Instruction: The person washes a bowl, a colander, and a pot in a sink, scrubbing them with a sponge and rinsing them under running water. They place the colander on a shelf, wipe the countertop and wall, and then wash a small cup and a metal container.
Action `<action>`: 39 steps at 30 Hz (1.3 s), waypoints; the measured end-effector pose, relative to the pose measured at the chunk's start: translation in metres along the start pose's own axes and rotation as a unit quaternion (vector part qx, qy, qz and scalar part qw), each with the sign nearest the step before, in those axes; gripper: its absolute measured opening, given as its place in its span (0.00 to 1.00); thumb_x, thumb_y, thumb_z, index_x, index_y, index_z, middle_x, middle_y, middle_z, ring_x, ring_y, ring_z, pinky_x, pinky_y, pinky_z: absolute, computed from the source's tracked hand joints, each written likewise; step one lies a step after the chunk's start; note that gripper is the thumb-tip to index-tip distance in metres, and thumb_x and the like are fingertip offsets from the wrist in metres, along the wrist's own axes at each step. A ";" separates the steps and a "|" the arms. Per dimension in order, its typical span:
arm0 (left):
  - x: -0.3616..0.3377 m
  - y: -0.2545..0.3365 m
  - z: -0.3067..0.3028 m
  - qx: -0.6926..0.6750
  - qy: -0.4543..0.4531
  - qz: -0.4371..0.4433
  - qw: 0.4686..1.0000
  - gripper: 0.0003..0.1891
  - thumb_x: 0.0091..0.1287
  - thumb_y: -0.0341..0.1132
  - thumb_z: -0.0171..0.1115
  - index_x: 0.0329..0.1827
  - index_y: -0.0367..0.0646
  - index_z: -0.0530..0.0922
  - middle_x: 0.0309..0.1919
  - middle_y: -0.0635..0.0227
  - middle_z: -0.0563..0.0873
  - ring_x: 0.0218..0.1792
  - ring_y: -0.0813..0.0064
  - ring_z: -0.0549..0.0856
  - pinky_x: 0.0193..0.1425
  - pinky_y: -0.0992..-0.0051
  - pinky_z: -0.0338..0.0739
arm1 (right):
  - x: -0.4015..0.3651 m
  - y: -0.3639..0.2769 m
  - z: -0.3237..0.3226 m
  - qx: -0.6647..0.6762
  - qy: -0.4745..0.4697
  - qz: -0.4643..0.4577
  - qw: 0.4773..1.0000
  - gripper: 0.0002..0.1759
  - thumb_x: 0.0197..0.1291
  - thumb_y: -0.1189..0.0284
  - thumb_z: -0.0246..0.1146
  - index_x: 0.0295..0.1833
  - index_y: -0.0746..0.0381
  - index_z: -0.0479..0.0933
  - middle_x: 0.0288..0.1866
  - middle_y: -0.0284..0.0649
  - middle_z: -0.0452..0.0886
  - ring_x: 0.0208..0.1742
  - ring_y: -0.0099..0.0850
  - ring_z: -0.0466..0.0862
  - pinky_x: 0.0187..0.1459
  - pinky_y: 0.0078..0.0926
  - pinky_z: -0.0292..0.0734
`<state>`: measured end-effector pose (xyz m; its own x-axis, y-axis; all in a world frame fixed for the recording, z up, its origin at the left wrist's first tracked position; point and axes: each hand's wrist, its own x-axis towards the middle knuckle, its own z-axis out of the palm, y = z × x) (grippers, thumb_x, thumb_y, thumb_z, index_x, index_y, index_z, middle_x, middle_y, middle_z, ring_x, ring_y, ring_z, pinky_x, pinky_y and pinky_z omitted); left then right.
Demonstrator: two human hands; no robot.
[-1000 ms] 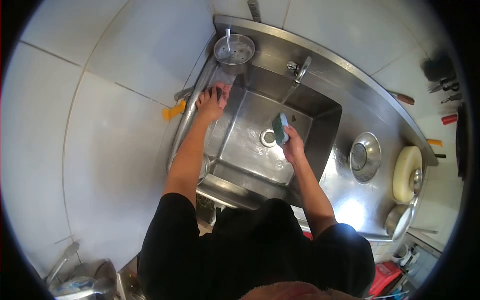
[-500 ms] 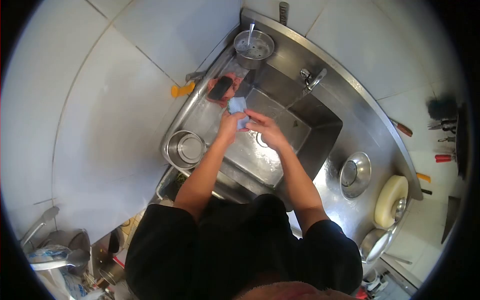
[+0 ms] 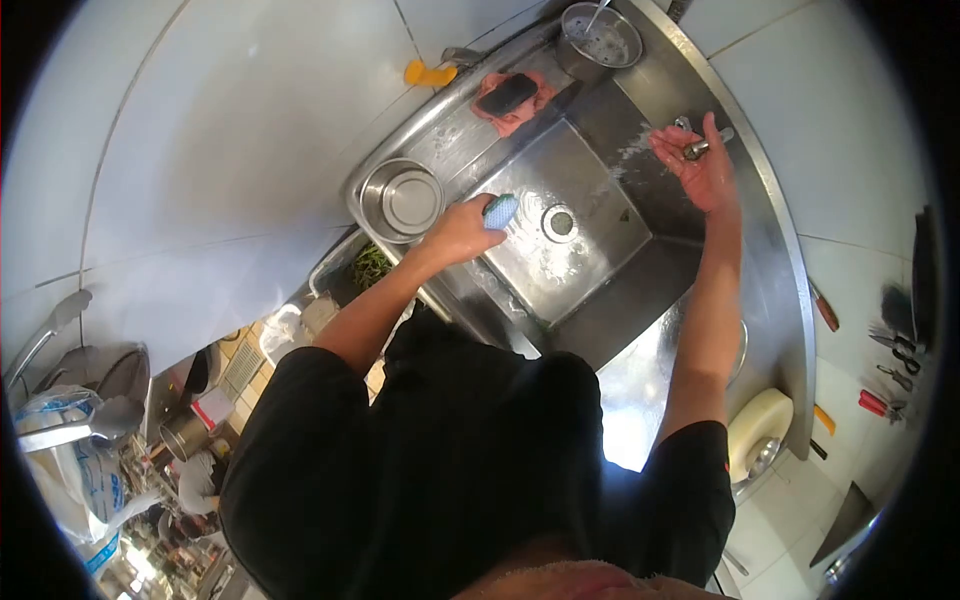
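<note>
My left hand (image 3: 458, 238) is closed around a blue sponge (image 3: 500, 212) with a dark green edge, held over the near left side of the steel sink (image 3: 590, 290). The sponge sticks out past my thumb and fingers. At the back right, my right hand (image 3: 708, 182) is up at the metal faucet (image 3: 697, 150), its palm turned up and its fingers spread. The faucet's spout overlaps the palm in this view. Whitish water shows on the basin wall beside the fingertips. The drain (image 3: 562, 222) lies between my two hands.
A steel pot (image 3: 400, 205) stands on the left ledge, and a pink cloth (image 3: 512, 118) with a black block (image 3: 508, 95) on it lies farther back. In the back corner is a container (image 3: 600, 62) of sudsy water. A yellow handle (image 3: 430, 74) juts from the left wall.
My hands have parted: the right let go of the sponge and went right to the faucet, while the left drew back with the sponge. The view has shifted too.
</note>
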<state>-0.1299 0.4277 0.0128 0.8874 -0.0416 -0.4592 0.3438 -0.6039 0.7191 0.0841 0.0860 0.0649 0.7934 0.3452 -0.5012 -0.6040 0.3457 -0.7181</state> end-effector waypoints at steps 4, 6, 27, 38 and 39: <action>-0.040 -0.021 -0.008 0.040 0.061 0.063 0.995 0.31 0.53 0.39 0.65 0.63 0.39 0.74 0.49 0.44 0.83 0.49 0.44 0.83 0.54 0.56 0.78 | 0.000 -0.020 0.005 -0.020 0.002 0.020 1.000 0.41 0.73 0.47 0.52 0.56 0.84 0.70 0.53 0.67 0.78 0.63 0.57 0.78 0.67 0.43 0.76; -0.067 -0.032 -0.013 0.077 0.115 0.045 0.989 0.34 0.52 0.36 0.65 0.66 0.41 0.73 0.66 0.45 0.70 0.53 0.43 0.82 0.58 0.57 0.78 | 0.008 -0.023 0.009 0.035 -0.013 0.011 0.999 0.38 0.75 0.54 0.52 0.61 0.86 0.64 0.57 0.72 0.73 0.66 0.61 0.74 0.69 0.46 0.73; -0.077 -0.090 -0.001 0.030 0.170 0.060 0.983 0.39 0.50 0.29 0.65 0.71 0.38 0.68 0.63 0.45 0.76 0.65 0.45 0.75 0.71 0.59 0.69 | 0.050 -0.051 0.029 0.202 -0.035 -0.073 0.976 0.24 0.68 0.76 0.50 0.61 0.88 0.59 0.68 0.74 0.58 0.70 0.68 0.65 0.73 0.54 0.69; -0.052 -0.098 0.010 0.145 0.299 0.125 0.935 0.24 0.47 0.27 0.68 0.51 0.42 0.80 0.42 0.59 0.83 0.45 0.52 0.81 0.51 0.59 0.73 | 0.049 -0.051 0.010 0.100 -0.106 -0.053 0.988 0.13 0.65 0.78 0.53 0.40 0.83 0.69 0.61 0.79 0.68 0.64 0.67 0.74 0.67 0.49 0.77; -0.051 -0.099 0.009 0.152 0.300 0.130 0.933 0.23 0.47 0.27 0.69 0.50 0.42 0.80 0.41 0.59 0.84 0.45 0.52 0.82 0.51 0.59 0.73 | 0.049 -0.051 0.008 0.113 -0.110 -0.047 0.986 0.13 0.65 0.78 0.53 0.39 0.83 0.70 0.59 0.79 0.69 0.64 0.67 0.74 0.67 0.49 0.77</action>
<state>-0.2120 0.4825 -0.0402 0.9724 0.1787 0.1501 0.0702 -0.8372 0.5424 0.1532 0.0928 0.0804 0.8261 0.4755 -0.3024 -0.5496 0.5617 -0.6184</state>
